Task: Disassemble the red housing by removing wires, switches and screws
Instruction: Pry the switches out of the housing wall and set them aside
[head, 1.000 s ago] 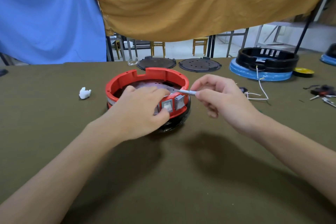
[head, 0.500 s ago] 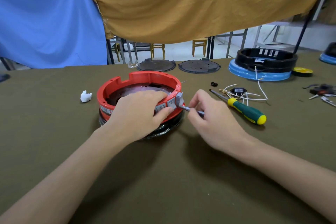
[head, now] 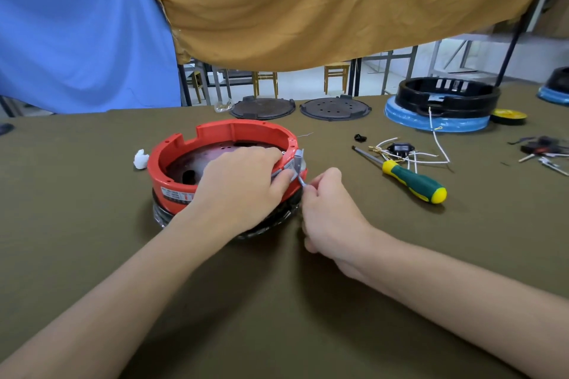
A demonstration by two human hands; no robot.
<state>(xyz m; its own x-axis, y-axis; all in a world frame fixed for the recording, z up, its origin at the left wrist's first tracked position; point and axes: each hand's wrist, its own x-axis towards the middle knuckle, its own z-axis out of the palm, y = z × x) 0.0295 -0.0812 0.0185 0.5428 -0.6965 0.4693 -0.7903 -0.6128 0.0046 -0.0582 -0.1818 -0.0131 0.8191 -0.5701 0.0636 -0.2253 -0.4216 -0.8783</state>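
The round red housing (head: 181, 157) sits on a black base on the olive table. My left hand (head: 243, 181) lies over its right rim, fingers inside and thumb pressing the outer wall by the grey switches (head: 297, 163). One grey switch sticks out of the rim. My right hand (head: 326, 203) pinches a thin grey tool (head: 303, 183) whose tip is at that switch. A green-and-yellow screwdriver (head: 412, 181) lies to the right, beside loose white wires (head: 409, 154) with a small black part.
A small white piece (head: 141, 159) lies left of the housing. Two dark round plates (head: 335, 108) rest at the far edge. A black housing on a blue base (head: 437, 120) stands far right, with yellow tape (head: 508, 116) and small tools (head: 542, 151) near it.
My right hand dropped from above the rim to the housing's right side with the thin tool. A grey switch now sticks out of the rim. The screwdriver and wires came into view.
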